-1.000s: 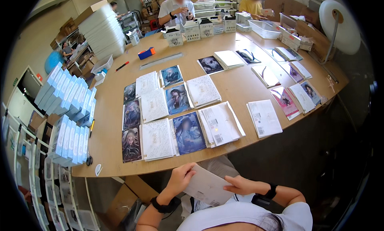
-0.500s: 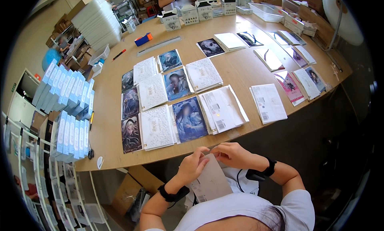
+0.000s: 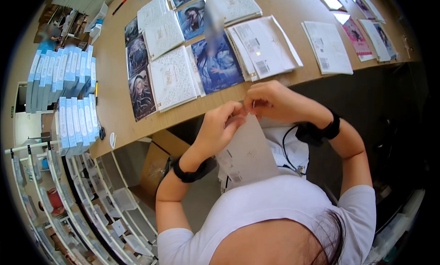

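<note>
1. Left hand (image 3: 221, 127) and right hand (image 3: 270, 101): fingers pinch the top edge of a grey sleeve (image 3: 250, 155), held just below the wooden table (image 3: 114, 91) edge.
2. Table: rows of illustrated booklets (image 3: 215, 63).
3. Left of table: blue boxes (image 3: 64, 95).

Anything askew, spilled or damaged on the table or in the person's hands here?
Nothing stands out. The left hand and right hand pinch the top edge of a pale sleeve; the printed sheets lie in tidy stacks on the wooden table.
</note>
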### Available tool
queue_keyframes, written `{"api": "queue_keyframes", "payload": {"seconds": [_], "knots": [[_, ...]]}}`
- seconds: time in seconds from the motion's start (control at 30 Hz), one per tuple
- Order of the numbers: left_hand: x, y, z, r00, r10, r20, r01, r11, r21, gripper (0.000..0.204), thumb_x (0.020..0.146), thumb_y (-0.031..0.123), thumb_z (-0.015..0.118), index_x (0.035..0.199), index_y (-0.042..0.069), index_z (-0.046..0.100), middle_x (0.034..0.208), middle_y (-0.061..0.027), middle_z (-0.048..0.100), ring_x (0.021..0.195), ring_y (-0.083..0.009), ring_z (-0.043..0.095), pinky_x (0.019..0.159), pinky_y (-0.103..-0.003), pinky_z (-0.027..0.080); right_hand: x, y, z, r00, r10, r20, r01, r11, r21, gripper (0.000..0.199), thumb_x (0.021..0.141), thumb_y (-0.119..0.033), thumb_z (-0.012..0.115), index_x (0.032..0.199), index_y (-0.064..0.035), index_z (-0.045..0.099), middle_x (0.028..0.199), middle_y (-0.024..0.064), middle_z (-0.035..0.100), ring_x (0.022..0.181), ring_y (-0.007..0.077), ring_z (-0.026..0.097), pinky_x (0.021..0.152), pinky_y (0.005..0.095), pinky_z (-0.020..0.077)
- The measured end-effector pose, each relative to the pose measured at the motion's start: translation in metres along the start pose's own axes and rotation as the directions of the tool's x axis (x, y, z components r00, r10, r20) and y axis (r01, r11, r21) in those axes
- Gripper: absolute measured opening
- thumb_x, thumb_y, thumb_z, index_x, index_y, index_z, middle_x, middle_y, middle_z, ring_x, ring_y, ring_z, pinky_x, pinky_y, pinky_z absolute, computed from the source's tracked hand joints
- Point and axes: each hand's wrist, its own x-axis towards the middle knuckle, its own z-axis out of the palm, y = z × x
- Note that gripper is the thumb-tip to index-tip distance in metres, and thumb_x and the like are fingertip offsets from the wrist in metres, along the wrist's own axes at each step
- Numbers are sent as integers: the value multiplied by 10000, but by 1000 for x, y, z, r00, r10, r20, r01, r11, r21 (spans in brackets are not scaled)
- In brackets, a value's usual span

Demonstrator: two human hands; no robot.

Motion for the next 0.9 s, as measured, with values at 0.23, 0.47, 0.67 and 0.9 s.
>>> {"api": "queue_keyframes", "payload": {"seconds": [0.23,0.47,0.67,0.9], "knots": [[3,-1,2,999,-48,8,48,998,-36,190,758,-12,604,941,2,556,872,-162,627,761,-285,619,673,-314,470,14,5,-9,970,149,194,-137,988,-74,85,741,-6,599,818,24,581,790,130,592,690,225,609,618,310,464],[7,7,-5,995,-71,66,67,995,69,213,752,-4,608,959,5,559,912,-156,624,817,-296,606,719,-323,467,22,2,-16,964,100,246,-58,984,-170,74,736,-38,587,782,18,603,770,133,615,721,250,607,641,331,461],[8,9,-7,991,-56,121,53,998,28,175,744,6,617,912,5,570,853,-138,596,796,-290,579,723,-324,454,23,-3,-20,942,157,296,-115,981,-154,69,737,-48,601,777,8,604,889,118,580,766,234,581,678,314,454],[8,5,-6,991,-10,133,4,999,51,123,752,-12,598,870,16,576,849,-127,556,781,-291,559,713,-329,445,20,-12,-21,939,109,327,-17,962,-273,46,726,-55,636,769,-40,640,1042,92,557,852,227,584,741,327,464]]}}
